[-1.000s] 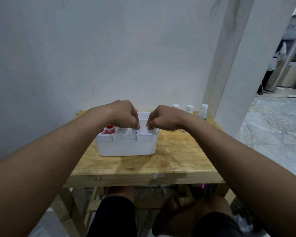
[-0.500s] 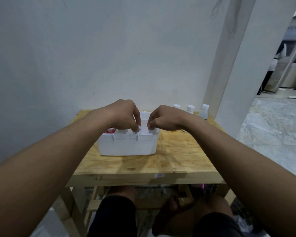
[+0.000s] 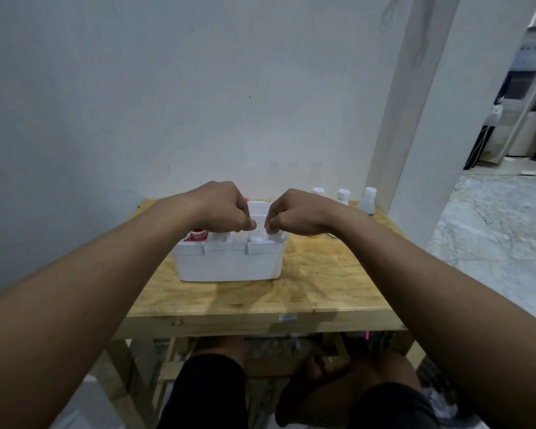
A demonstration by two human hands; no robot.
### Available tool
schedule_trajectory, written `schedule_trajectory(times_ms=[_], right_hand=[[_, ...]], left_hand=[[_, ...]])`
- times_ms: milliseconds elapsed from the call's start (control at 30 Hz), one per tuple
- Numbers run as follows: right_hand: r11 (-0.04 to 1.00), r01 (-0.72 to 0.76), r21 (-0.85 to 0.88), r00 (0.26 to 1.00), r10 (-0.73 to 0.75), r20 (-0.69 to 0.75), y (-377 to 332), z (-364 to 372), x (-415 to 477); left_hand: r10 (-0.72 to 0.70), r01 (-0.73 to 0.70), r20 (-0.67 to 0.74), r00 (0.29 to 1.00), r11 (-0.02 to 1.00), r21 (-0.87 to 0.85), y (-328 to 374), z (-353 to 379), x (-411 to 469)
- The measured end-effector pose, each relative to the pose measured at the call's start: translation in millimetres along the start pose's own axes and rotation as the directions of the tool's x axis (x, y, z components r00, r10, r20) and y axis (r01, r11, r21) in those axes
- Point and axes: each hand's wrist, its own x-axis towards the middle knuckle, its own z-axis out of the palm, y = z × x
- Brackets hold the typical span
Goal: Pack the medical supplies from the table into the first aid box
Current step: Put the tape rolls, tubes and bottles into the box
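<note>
- The white rigid plastic first aid box sits mid-surface on the pale wooden surface.
- Left hand and right hand are curled over its top; their grip is hidden.
- Three small white-capped plastic bottles wait far right, likely light and smooth; take them by the body.

First aid box on table; bottles behind, to the right.

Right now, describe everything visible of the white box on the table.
The box is white, rectangular, and looks like smooth plastic. It sits upright and open-topped on the wooden table, left of centre. Its front rim carries two small tabs. A red-and-white container stands inside at the left; other white items inside are hard to make out. The left hand and right hand are curled over its top, fingertips at the contents.
</note>
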Motion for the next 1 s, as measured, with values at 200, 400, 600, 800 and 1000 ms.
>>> schedule_trajectory(times_ms=[200, 400, 600, 800, 1000], right_hand=[[1.0, -0.004, -0.006, 1.0, 0.004, -0.006, 1.0, -0.3, 2.0], [0.999, 0.013, -0.05, 1.0, -0.013, 0.01, 2.6, -1.0, 2.1], [0.997, 0.031, -0.072, 0.999, -0.031, 0.008, 4.5, -1.3, 3.7], [0.998, 0.032, -0.06, 0.999, -0.031, 0.008, 6.8, -1.4, 6.4], [0.998, 0.034, -0.062, 0.999, -0.034, -0.001, 8.2, -1.1, 6.3]], left_hand=[[0.008, -0.008, -0.004, 1.0, 1.0, -0.008, -0.5, 0.4, 0.5], [0.044, -0.044, 0.004, 0.999, 0.999, -0.004, 5.5, 8.8, 2.3], [0.017, -0.016, 0.058, 0.998, 1.0, -0.018, 14.6, 8.5, 2.6], [0.033, -0.033, 0.001, 0.999, 0.999, 0.02, 13.8, 5.2, 3.9], [0.035, -0.035, -0.001, 0.999, 0.999, -0.024, 2.1, 1.9, 1.0]])
